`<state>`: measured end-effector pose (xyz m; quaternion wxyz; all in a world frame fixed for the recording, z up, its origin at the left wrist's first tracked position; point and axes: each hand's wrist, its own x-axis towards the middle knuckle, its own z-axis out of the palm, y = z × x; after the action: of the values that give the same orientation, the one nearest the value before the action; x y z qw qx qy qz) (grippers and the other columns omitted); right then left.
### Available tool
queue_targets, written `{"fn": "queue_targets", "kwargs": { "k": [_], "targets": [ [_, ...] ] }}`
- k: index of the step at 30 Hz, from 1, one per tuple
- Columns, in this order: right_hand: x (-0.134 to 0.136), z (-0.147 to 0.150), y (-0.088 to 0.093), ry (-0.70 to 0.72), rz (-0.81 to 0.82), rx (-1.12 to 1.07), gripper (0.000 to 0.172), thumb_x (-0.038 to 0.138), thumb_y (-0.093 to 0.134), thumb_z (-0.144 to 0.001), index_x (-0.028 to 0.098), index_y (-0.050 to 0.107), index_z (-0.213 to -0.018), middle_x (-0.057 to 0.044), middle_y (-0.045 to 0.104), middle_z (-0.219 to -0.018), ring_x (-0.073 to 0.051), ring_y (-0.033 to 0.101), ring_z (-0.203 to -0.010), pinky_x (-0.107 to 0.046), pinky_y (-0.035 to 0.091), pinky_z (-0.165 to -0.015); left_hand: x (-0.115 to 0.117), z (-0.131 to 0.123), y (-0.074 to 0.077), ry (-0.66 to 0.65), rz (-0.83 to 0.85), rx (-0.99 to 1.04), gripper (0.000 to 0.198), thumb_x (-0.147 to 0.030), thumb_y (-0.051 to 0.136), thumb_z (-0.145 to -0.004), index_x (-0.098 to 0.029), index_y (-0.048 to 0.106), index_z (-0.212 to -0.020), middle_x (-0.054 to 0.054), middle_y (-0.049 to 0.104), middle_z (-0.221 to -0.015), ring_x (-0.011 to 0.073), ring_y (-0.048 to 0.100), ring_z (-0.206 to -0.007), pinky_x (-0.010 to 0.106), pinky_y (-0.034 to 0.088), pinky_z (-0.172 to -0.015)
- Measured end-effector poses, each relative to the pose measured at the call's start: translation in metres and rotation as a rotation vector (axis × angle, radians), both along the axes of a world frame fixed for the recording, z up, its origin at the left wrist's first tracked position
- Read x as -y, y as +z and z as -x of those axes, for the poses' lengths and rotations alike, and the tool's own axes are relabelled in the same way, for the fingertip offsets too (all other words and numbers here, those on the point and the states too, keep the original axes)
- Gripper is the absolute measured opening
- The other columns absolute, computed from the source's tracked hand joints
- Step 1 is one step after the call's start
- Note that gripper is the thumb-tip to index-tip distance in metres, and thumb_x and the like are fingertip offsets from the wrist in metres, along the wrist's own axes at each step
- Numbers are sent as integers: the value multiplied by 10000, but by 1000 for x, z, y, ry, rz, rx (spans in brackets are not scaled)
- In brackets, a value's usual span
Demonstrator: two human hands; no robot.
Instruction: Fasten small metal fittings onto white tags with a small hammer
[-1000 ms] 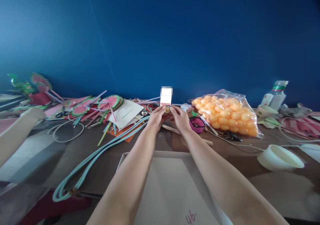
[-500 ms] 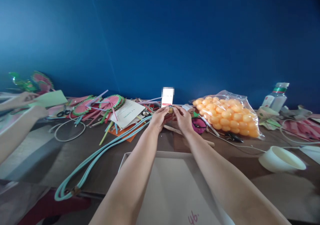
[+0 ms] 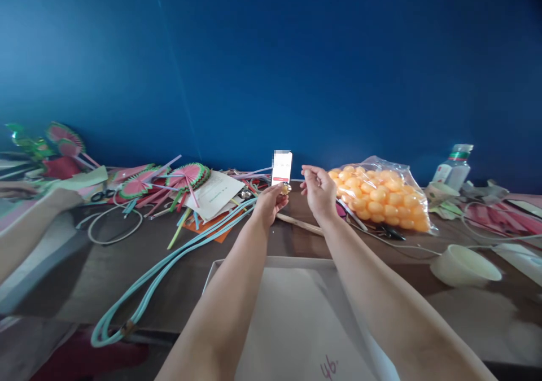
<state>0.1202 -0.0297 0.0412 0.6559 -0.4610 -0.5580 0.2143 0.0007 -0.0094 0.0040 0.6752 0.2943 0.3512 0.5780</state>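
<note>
A small shiny gold piece (image 3: 286, 188), round like a jingle bell, is pinched in the fingertips of my left hand (image 3: 269, 203). My right hand (image 3: 320, 192) is raised a little to the right, apart from it. Its fingers are loosely bent with gaps between them, and I see nothing in them. Just behind my left hand stands a phone (image 3: 282, 166) with a lit screen. A pale wooden stick (image 3: 300, 223) lies on the table under my hands. My right hand hides most of a purple pouch (image 3: 341, 209).
A bag of orange balls (image 3: 383, 197) lies to the right, near a bottle (image 3: 453, 166) and a cream bowl (image 3: 466, 265). Looped blue cords (image 3: 169, 262), papers (image 3: 218, 195) and watermelon fans (image 3: 188, 176) are left. A white box (image 3: 292, 313) is in front; another person's arm (image 3: 38, 217) reaches in.
My right hand has let go of the gold piece and moved right and slightly up. My left hand keeps the piece. The other person's hand has shifted left.
</note>
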Motion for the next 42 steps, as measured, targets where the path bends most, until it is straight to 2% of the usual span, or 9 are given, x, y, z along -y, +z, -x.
{"fn": "queue_targets", "kwargs": {
  "k": [4,8,12,15,18,22,27,34,42],
  "targets": [
    [-2,-20,22,-47,40,106,362,440,498,-822,182,626,-1041,-60,666,-951,-75,559,-546,-176,422,-419,0,1,-2,5,13,-11,230,-311,710,-690,-141,612,-809,28,613,-659,97,584,-571,261,496,-646],
    [-9,-57,38,-8,279,524,270,370,534,-800,177,679,-921,-37,691,-808,-88,577,-571,-188,427,-505,0,1,-2,18,38,-16,213,-304,701,-696,-140,598,-785,19,601,-629,94,580,-560,243,491,-613],
    [-9,-91,37,-56,563,1108,161,319,609,-714,208,717,-760,-15,694,-758,-129,594,-672,-206,393,-573,0,1,0,17,48,-36,205,-300,693,-701,-136,604,-787,26,609,-634,89,572,-545,232,486,-587],
    [-6,-101,27,-59,763,1366,163,315,608,-701,248,733,-781,-12,699,-804,-154,603,-727,-224,377,-585,1,0,0,33,47,-56,198,-293,683,-707,-138,608,-805,26,613,-655,92,576,-552,225,481,-570],
    [-7,-103,14,-42,863,1441,184,331,655,-653,253,740,-796,-26,699,-794,-162,611,-718,-228,381,-601,2,-1,0,33,43,-75,191,-296,664,-726,-135,611,-814,26,604,-652,96,584,-570,215,475,-562],
    [-15,-106,6,-10,889,1501,221,386,665,-649,244,740,-801,-44,701,-785,-173,620,-736,-230,387,-625,2,-1,-1,45,60,-82,210,-300,683,-711,-138,614,-826,34,618,-696,95,582,-564,220,471,-554],
    [-20,-104,2,-20,848,1552,199,362,679,-621,200,727,-724,-71,697,-764,-199,634,-696,-246,392,-590,2,-1,-2,44,46,-95,227,-310,695,-704,-138,621,-833,33,617,-707,89,579,-560,223,470,-561],
    [-20,-100,0,27,893,1585,167,270,613,-658,190,722,-755,-98,699,-846,-240,647,-752,-284,415,-608,2,-1,-2,40,53,-95,232,-309,703,-695,-139,620,-828,32,621,-694,89,573,-556,221,471,-557],
    [-22,-109,-2,68,866,1560,217,289,588,-659,214,729,-805,-72,699,-851,-208,635,-750,-249,374,-582,3,-1,-1,36,47,-95,227,-294,692,-705,-133,630,-852,31,622,-700,87,574,-561,216,470,-551]
  ]
}}
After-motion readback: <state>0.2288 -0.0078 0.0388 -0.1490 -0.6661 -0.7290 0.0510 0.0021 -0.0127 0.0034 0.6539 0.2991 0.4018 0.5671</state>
